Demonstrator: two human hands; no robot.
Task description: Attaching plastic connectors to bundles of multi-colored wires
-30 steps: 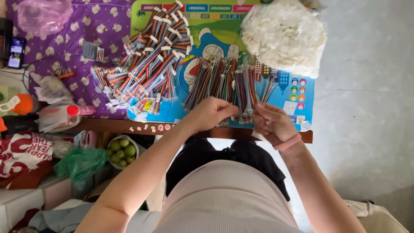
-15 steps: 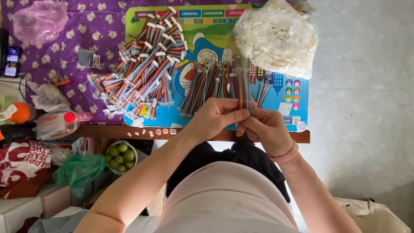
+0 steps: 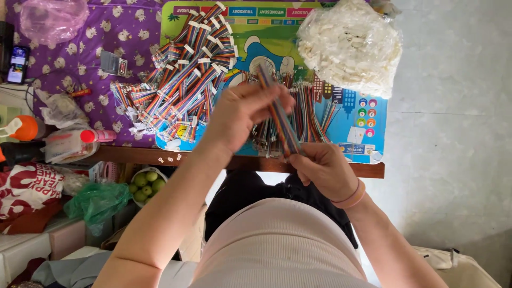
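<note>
My left hand (image 3: 242,114) and my right hand (image 3: 322,168) together hold one flat multicoloured ribbon cable (image 3: 277,112) above the near edge of the low wooden table (image 3: 373,170). The left hand pinches its upper part, the right hand grips its lower end. Under the hands lies a row of loose coloured wires (image 3: 312,114) on a colourful cartoon mat (image 3: 349,130). A heap of finished ribbon cables with white connectors (image 3: 178,80) lies to the left.
A clear bag of white connectors (image 3: 352,45) sits at the back right. A purple patterned cloth (image 3: 114,32) covers the table's left. A phone (image 3: 17,64), an orange bottle (image 3: 24,128) and a bowl of green fruit (image 3: 144,184) are at left.
Both hands have lifted a ribbon cable off the row of wires and hold it up off the mat; the view has shifted slightly.
</note>
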